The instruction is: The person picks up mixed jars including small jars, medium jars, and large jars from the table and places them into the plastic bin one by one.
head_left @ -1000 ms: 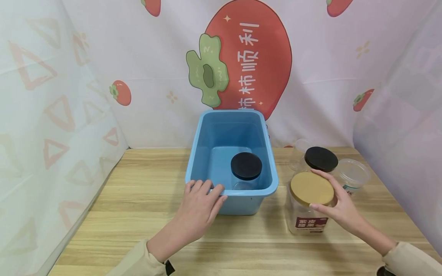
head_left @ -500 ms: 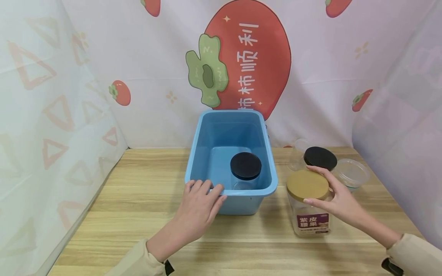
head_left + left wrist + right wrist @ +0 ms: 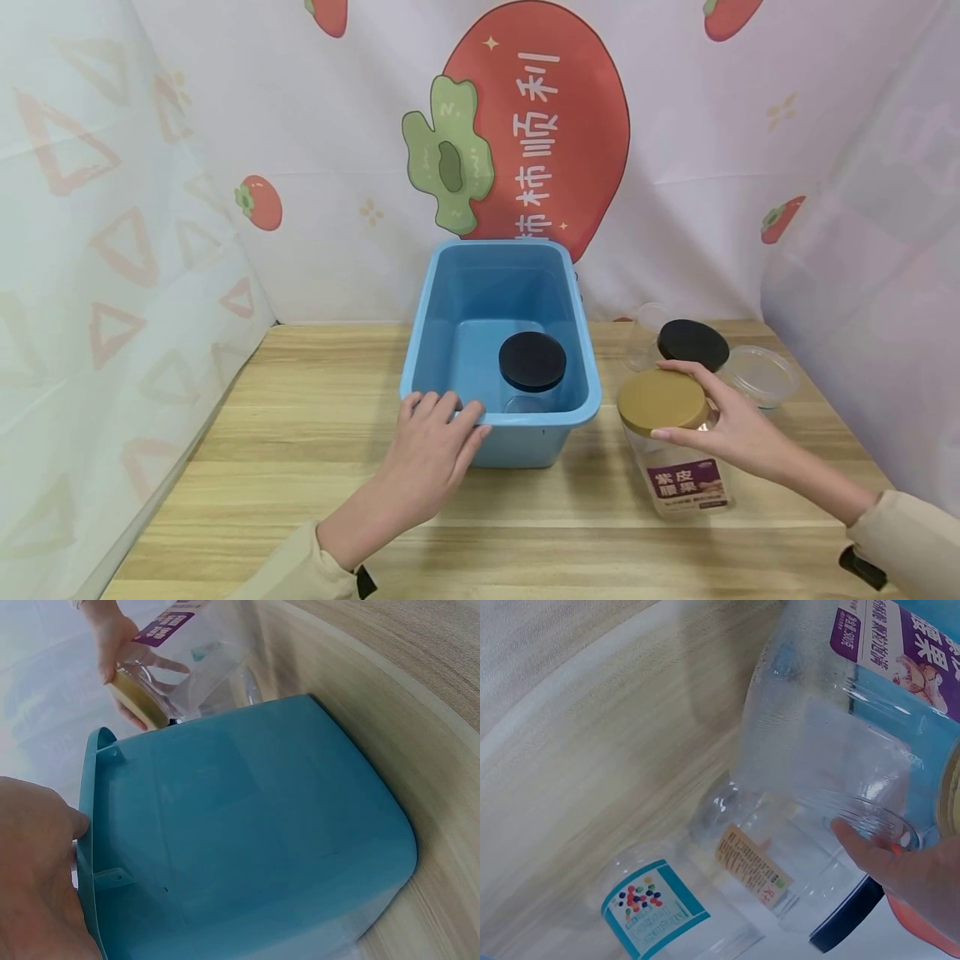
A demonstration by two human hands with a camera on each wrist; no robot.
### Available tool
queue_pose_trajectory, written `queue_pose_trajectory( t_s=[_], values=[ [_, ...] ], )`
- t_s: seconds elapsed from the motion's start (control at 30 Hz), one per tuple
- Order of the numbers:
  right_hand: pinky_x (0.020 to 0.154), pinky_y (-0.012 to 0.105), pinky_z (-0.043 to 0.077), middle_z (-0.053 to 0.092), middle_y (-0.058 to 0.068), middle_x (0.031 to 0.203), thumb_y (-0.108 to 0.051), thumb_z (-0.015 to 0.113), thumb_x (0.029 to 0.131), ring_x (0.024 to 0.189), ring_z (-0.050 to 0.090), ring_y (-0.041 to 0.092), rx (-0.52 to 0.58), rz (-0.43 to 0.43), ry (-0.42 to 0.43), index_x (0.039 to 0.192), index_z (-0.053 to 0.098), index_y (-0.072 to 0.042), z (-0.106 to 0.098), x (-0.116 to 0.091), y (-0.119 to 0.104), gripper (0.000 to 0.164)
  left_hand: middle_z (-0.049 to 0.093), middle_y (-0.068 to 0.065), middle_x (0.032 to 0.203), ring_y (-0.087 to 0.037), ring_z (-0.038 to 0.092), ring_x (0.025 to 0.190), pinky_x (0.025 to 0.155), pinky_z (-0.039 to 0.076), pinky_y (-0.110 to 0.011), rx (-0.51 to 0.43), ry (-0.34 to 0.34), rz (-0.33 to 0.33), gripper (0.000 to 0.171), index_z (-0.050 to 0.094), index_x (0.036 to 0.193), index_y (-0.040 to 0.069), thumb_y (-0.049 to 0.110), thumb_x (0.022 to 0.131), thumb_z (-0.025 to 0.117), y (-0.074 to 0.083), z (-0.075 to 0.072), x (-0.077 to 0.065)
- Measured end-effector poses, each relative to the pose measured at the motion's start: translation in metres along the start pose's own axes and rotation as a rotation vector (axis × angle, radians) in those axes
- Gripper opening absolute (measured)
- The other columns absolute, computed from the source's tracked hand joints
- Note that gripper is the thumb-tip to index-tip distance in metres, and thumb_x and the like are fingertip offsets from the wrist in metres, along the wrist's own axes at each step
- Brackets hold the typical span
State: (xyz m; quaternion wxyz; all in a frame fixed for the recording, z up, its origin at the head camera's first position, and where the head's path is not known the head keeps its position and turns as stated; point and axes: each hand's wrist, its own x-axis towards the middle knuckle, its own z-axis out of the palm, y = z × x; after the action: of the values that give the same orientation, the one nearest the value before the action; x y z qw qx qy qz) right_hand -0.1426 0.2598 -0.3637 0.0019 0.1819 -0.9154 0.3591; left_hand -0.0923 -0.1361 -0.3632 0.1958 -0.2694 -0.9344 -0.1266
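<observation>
My left hand (image 3: 431,462) grips the near rim of a blue plastic bin (image 3: 525,446), fingers hooked over the edge. Inside the bin stands a clear jar with a black lid (image 3: 532,361). To the bin's right, my right hand (image 3: 738,425) holds a clear plastic jar (image 3: 667,454) by its gold lid (image 3: 662,402), thumb on the near side and fingers on the far side. The jar tilts, its top leaning toward the bin. Its purple label (image 3: 922,656) shows in the right wrist view.
Behind the right hand stand a black-lidded clear jar (image 3: 693,344), a clear jar with a teal label (image 3: 656,904) and another clear container (image 3: 645,337). A printed cloth (image 3: 337,250) hangs behind the wooden table (image 3: 315,417), with cloth at both sides.
The gold-lidded jar has gone from upright to tilted, its top moving slightly left and its base right. The right hand moved with it. My left hand stays on the rim.
</observation>
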Motion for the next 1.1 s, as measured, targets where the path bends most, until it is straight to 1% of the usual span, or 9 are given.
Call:
queue_pose_trajectory(
  t_s=[0.13, 0.23, 0.37, 0.47, 0.53, 0.67, 0.83, 1.0, 1.1],
  values=[
    [0.068, 0.029, 0.048, 0.064, 0.022, 0.135, -0.023, 0.090, 0.085, 0.094, 0.059, 0.010, 0.010, -0.003, -0.027, 0.158, 0.041, -0.015, -0.003, 0.002, -0.002, 0.088, 0.053, -0.001, 0.090, -0.021, 0.046, 0.084, 0.091, 0.040, -0.048, 0.007, -0.003, -0.001, 0.013, 0.064, 0.113, 0.016, 0.027, 0.108, 0.061, 0.000, -0.001, 0.000],
    [0.069, 0.028, 0.049, 0.062, 0.022, 0.137, -0.023, 0.090, 0.085, 0.098, 0.059, 0.009, 0.008, -0.010, -0.044, 0.157, 0.042, -0.013, -0.005, 0.003, -0.003, 0.088, 0.054, -0.001, 0.090, -0.021, 0.047, 0.084, 0.091, 0.040, -0.048, 0.010, -0.005, -0.002, 0.014, 0.065, 0.114, 0.016, 0.027, 0.108, 0.061, 0.000, -0.001, 0.001],
    [0.076, 0.035, 0.054, 0.063, 0.021, 0.138, -0.023, 0.091, 0.084, 0.107, 0.060, 0.011, 0.002, -0.018, -0.068, 0.156, 0.043, -0.012, -0.009, 0.007, -0.005, 0.087, 0.054, -0.001, 0.090, -0.022, 0.047, 0.084, 0.091, 0.040, -0.048, 0.004, -0.006, -0.005, 0.014, 0.065, 0.115, 0.016, 0.027, 0.108, 0.061, 0.001, 0.000, 0.001],
    [0.078, 0.040, 0.053, 0.067, 0.016, 0.131, -0.025, 0.092, 0.084, 0.107, 0.061, 0.012, -0.013, -0.022, -0.083, 0.155, 0.044, -0.012, -0.012, 0.009, -0.007, 0.087, 0.054, 0.000, 0.090, -0.021, 0.047, 0.083, 0.091, 0.040, -0.049, 0.008, -0.003, -0.005, 0.014, 0.065, 0.114, 0.016, 0.027, 0.108, 0.061, 0.000, 0.000, 0.001],
    [0.078, 0.041, 0.052, 0.070, 0.013, 0.127, -0.027, 0.092, 0.083, 0.106, 0.061, 0.013, -0.026, -0.024, -0.093, 0.154, 0.045, -0.011, -0.013, 0.010, -0.009, 0.087, 0.054, 0.000, 0.090, -0.021, 0.047, 0.083, 0.091, 0.040, -0.049, 0.015, 0.001, -0.004, 0.014, 0.065, 0.114, 0.016, 0.027, 0.107, 0.062, 0.001, 0.000, 0.001],
    [0.076, 0.037, 0.050, 0.071, 0.010, 0.122, -0.029, 0.092, 0.082, 0.101, 0.062, 0.014, -0.055, -0.028, -0.100, 0.153, 0.046, -0.011, -0.016, 0.012, -0.011, 0.087, 0.052, 0.000, 0.089, -0.021, 0.045, 0.082, 0.091, 0.039, -0.049, 0.018, 0.004, -0.005, 0.013, 0.065, 0.113, 0.016, 0.027, 0.107, 0.062, 0.001, 0.000, 0.001],
    [0.072, 0.031, 0.048, 0.071, 0.008, 0.117, -0.034, 0.093, 0.080, 0.094, 0.061, 0.014, -0.097, -0.035, -0.088, 0.151, 0.048, -0.013, -0.019, 0.013, -0.013, 0.086, 0.052, 0.000, 0.088, -0.021, 0.045, 0.082, 0.091, 0.040, -0.049, 0.014, 0.001, -0.007, 0.014, 0.065, 0.113, 0.015, 0.027, 0.107, 0.062, 0.002, -0.001, 0.002],
    [0.069, 0.029, 0.046, 0.070, 0.010, 0.118, -0.034, 0.094, 0.079, 0.089, 0.059, 0.014, -0.113, -0.046, -0.082, 0.150, 0.049, -0.012, -0.022, 0.014, -0.015, 0.086, 0.053, -0.001, 0.089, -0.021, 0.045, 0.083, 0.091, 0.039, -0.049, 0.010, -0.008, -0.013, 0.014, 0.066, 0.114, 0.015, 0.026, 0.108, 0.062, 0.003, -0.001, 0.002],
    [0.066, 0.029, 0.043, 0.070, 0.010, 0.116, -0.035, 0.093, 0.079, 0.084, 0.056, 0.013, -0.118, -0.040, -0.084, 0.149, 0.050, -0.013, -0.025, 0.014, -0.017, 0.086, 0.052, -0.001, 0.089, -0.021, 0.044, 0.082, 0.091, 0.039, -0.049, 0.001, -0.010, -0.015, 0.014, 0.065, 0.114, 0.015, 0.026, 0.108, 0.062, 0.003, -0.001, 0.001]
  ],
)
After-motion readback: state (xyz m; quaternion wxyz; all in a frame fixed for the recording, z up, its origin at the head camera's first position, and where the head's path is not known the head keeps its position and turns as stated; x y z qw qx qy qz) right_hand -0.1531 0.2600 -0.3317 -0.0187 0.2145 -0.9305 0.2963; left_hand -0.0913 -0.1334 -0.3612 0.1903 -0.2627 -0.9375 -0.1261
